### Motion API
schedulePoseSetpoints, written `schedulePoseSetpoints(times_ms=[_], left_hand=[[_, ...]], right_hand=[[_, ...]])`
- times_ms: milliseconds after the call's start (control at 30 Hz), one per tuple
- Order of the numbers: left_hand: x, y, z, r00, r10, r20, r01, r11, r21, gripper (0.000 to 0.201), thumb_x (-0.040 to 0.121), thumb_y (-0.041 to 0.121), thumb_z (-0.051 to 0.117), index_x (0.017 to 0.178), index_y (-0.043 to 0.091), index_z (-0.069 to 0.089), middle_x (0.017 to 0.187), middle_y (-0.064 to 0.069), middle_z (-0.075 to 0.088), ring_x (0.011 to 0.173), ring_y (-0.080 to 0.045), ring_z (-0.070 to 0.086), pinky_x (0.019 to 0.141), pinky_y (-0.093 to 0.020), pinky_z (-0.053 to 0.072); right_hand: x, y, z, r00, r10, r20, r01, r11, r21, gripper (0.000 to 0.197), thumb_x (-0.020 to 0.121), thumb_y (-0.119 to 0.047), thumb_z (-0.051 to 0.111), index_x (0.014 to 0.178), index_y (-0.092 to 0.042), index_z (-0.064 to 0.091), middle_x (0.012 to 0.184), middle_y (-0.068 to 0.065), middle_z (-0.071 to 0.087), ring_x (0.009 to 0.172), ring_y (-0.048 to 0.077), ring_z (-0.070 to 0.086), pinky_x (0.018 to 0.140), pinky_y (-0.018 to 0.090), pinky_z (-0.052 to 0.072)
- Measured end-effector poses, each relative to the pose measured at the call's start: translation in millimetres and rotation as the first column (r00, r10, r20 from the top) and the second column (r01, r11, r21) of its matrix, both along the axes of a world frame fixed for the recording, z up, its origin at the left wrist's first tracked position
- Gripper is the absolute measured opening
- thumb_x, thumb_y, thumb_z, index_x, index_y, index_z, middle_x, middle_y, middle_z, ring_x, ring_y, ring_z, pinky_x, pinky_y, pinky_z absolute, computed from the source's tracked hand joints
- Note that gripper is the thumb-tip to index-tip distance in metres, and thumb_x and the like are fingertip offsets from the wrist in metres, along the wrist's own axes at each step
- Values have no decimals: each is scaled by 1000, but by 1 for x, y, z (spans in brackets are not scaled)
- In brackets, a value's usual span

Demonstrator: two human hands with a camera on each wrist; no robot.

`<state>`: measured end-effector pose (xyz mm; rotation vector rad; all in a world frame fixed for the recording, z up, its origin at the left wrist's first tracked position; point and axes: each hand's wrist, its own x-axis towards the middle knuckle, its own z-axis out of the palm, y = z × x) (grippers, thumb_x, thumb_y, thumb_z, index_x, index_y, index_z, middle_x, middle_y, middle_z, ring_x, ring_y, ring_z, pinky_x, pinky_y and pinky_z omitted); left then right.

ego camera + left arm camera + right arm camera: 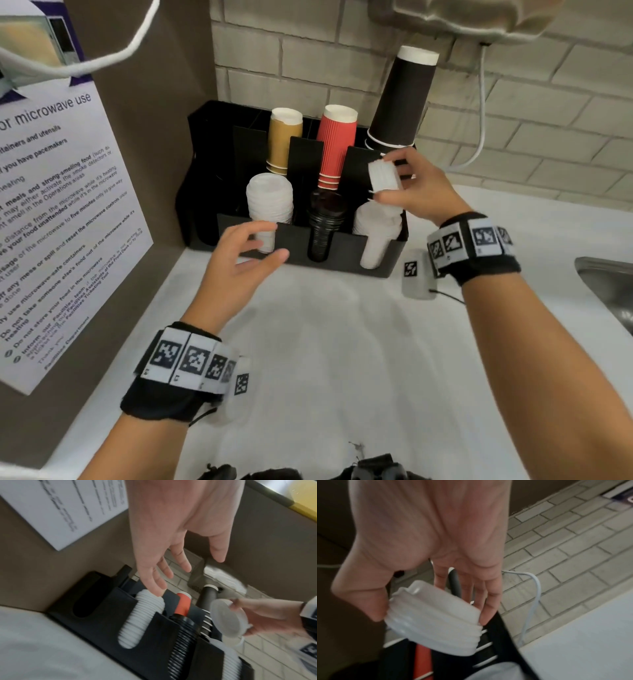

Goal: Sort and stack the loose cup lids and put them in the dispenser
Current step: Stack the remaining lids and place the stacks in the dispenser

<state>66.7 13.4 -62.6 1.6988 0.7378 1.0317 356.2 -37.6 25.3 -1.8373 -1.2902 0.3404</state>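
White plastic lids [384, 175], a light, slippery nested stack pinched at its rim edges by the right hand [419, 192] above the dispenser [390, 260] (rightmost slot), could slide apart; the left hand [239, 260] hovers open, holding nothing.

L hand [245, 253] hovers w/ fingers loosely spread, palm empty; R hand [416, 190] raised, fingers pinching.
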Motion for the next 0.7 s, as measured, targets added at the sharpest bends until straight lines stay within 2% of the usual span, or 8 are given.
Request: schedulePoseSetpoints(times_ms=[33, 100, 167, 267, 367, 467, 567, 700], left_hand=[[-4, 4, -3, 1000, 29, 2, -29, 1000, -8, 33, 84, 22, 71, 114, 32, 61, 128, 3, 54, 112, -8, 57, 76, -5, 45], [-10, 10, -5, 998, 57, 11, -57, 998, -28, 28, 87, 17, 69, 111, 31, 62, 123, 6, 59, 105, -7, 59, 71, -1, 41], [-14, 12, -4, 998, 56, 25, -55, 998, -44, 26, 89, 18, 67, 106, 36, 62, 117, 11, 60, 98, -1, 60, 74, -5, 41], [-16, 13, -2, 998, 43, 39, -41, 997, -62, 26, 89, 17, 66, 103, 38, 63, 113, 16, 61, 90, 7, 60, 80, -16, 42], [-17, 13, -4, 999, 35, 26, -33, 996, -81, 25, 89, 17, 67, 104, 38, 63, 111, 18, 62, 89, 7, 60, 84, -22, 44], [-19, 13, -6, 999, 34, 18, -32, 995, -94, 25, 89, 18, 67, 103, 39, 64, 111, 18, 62, 90, 6, 61, 84, -24, 45], [-20, 13, -8, 1000, 29, 6, -29, 995, -98, 26, 89, 18, 67, 102, 40, 64, 111, 18, 63, 92, 6, 61, 83, -23, 45], [-20, 13, -9, 1000, 20, 1, -20, 995, -101, 25, 89, 18, 66, 103, 38, 64, 110, 20, 63, 92, 6, 61, 82, -22, 45]], right_hand=[[12, 4, 0, 1000, -19, 24, 20, 999, -43, 54, 70, -17, 79, 116, -29, 54, 111, 1, 58, 102, 22, 58, 82, 35, 52], [28, 10, -3, 997, -14, 78, 25, 990, -137, 53, 71, -17, 78, 116, -31, 54, 114, 3, 58, 105, 24, 59, 82, 35, 51], [35, 15, -7, 993, 14, 118, 11, 978, -209, 52, 72, -20, 77, 116, -34, 53, 116, 4, 58, 104, 24, 59, 78, 29, 48], [38, 20, -10, 983, 47, 178, 0, 967, -256, 53, 72, -20, 76, 119, -34, 53, 116, 4, 57, 103, 23, 57, 79, 27, 43], [36, 26, -11, 970, 83, 230, -9, 951, -309, 56, 72, -19, 75, 121, -35, 53, 113, 0, 55, 100, 19, 54, 79, 25, 40], [34, 28, -14, 954, 123, 273, -19, 935, -353, 59, 72, -18, 75, 124, -35, 53, 110, -5, 54, 102, 18, 53, 80, 23, 39], [34, 28, -15, 938, 118, 325, 2, 938, -346, 63, 71, -21, 75, 127, -36, 51, 120, 5, 52, 109, 22, 50, 85, 27, 39], [32, 29, -13, 931, 121, 345, 21, 924, -381, 65, 69, -22, 76, 127, -37, 51, 126, 6, 50, 114, 23, 48, 91, 31, 41]])
